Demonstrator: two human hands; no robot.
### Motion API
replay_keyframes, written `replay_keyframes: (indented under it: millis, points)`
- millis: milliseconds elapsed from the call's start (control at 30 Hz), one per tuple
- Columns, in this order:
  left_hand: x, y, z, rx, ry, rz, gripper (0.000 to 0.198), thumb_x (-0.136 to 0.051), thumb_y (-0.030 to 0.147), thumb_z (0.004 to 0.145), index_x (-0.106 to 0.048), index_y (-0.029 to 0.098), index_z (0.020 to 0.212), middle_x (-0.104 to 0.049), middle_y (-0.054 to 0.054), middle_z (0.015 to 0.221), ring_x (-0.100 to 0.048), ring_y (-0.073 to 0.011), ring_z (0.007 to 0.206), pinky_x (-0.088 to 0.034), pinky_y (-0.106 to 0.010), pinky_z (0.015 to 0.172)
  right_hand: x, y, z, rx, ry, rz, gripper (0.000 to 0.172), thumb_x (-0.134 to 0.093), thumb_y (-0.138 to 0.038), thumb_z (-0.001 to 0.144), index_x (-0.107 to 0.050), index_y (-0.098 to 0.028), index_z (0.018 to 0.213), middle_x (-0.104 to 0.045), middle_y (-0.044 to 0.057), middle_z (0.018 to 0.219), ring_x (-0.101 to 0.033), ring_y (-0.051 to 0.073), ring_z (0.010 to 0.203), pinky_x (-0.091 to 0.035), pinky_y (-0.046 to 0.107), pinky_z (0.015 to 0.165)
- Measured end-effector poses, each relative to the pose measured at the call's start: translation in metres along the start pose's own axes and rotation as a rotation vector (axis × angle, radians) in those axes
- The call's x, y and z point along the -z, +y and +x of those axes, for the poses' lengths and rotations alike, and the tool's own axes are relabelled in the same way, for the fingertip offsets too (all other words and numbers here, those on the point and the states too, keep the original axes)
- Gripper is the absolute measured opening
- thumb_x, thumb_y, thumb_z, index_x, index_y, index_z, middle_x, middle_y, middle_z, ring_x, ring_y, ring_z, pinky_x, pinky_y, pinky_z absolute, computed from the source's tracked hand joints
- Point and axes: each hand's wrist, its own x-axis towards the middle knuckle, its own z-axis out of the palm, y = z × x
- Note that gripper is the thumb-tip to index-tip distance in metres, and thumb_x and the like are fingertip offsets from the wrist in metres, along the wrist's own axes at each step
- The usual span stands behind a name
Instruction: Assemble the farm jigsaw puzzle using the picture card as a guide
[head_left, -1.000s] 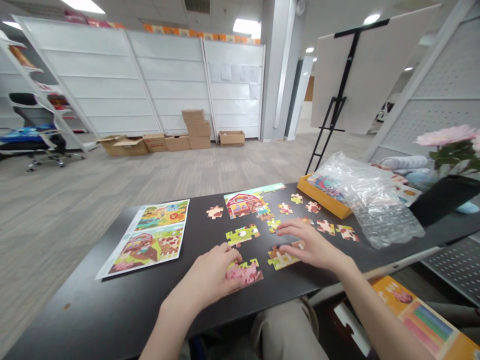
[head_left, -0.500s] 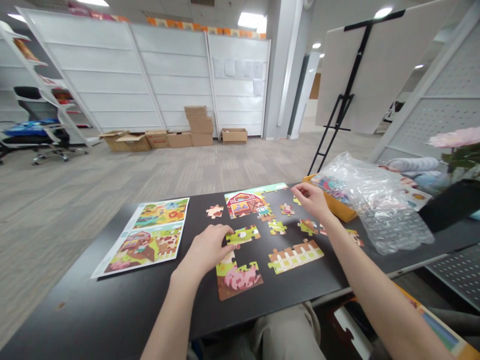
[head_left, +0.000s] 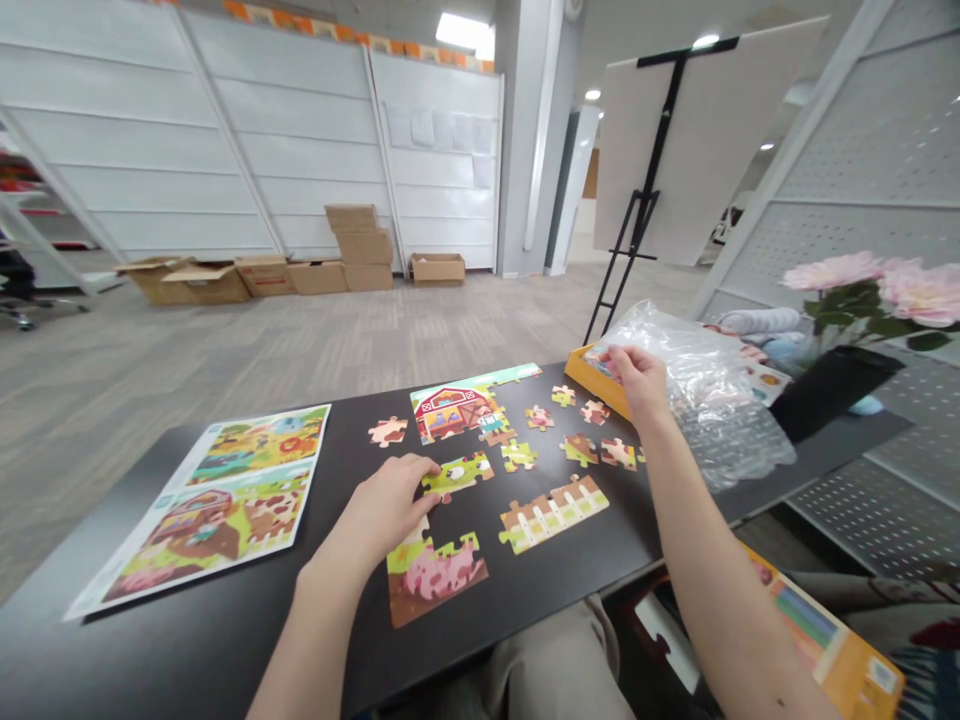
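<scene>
My left hand (head_left: 394, 495) lies on the black table (head_left: 315, 620), fingers stretched out and thumb apart. Its fingertips touch the left end of a green puzzle strip with sheep (head_left: 469, 472); what lies under the palm is hidden. Just below it is a joined puzzle section with a pink pig (head_left: 442, 572). At the orange box (head_left: 596, 385), my right hand (head_left: 637, 378) has its fingers pinched together over the colourful pieces inside; I cannot make out what is between them. A joined barn section (head_left: 454, 412) and a fence section (head_left: 555, 515) lie between the hands.
Several loose puzzle pieces (head_left: 538, 417) lie around the sections. A printed picture sheet (head_left: 217, 500) is at the left. Crumpled clear plastic (head_left: 720, 400) leans against the box, beside a black vase (head_left: 832, 390) with pink flowers. An easel (head_left: 637, 215) stands behind the table.
My right hand has moved from above the loose pieces to the orange box, uncovering pieces on the table. My left hand stays by the sheep strip. The whole view has turned right.
</scene>
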Motion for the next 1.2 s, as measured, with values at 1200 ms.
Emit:
replay_keyframes:
  millis: [1200]
  points:
    - [0.0, 0.001, -0.004, 0.0, 0.071, 0.064, 0.023, -0.056, 0.035, 0.096, -0.065, 0.026, 0.115, -0.068, -0.004, 0.127, -0.061, -0.0238, 0.117, -0.051, -0.033, 0.086, -0.002, 0.002, -0.026, -0.165, -1.157, -0.714, 0.05, -0.091, -0.044, 0.051, -0.065, -0.021, 0.087, -0.071, 0.004, 0.084, -0.065, 0.021, 0.075, -0.044, 0.026, 0.057]
